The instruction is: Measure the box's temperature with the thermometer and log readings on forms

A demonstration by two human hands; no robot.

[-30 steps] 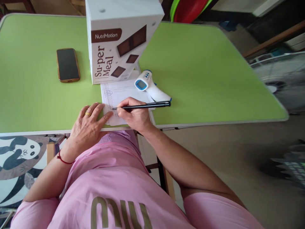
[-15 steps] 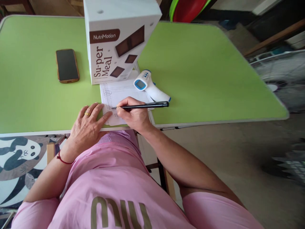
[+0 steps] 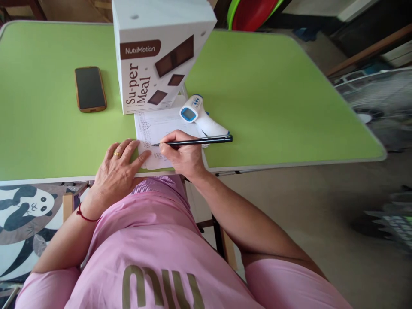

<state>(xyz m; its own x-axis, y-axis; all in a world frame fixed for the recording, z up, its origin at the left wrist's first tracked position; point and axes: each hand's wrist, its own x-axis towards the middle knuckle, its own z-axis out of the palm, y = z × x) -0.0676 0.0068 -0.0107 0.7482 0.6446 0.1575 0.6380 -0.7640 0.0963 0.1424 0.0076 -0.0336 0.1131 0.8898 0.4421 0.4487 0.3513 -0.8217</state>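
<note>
A black pen is pinched in my right hand, its tip on or just above a sheet of paper with marks down its left side. My left hand lies flat with fingers spread, its fingertips on the table and the thumb on the paper's left edge. A white and blue infrared thermometer rests partly on the paper, just beyond my right hand. Behind the paper stands a white NutriMotion box, which hides the sheet's far end.
The green table carries a phone in a brown case, left of the box. Past the far edge is a red and green basin. A fan stands on the right, beyond the table's edge.
The pen has tilted slightly, its rear end shifting a little to the right with my right hand. My left hand stays in place.
</note>
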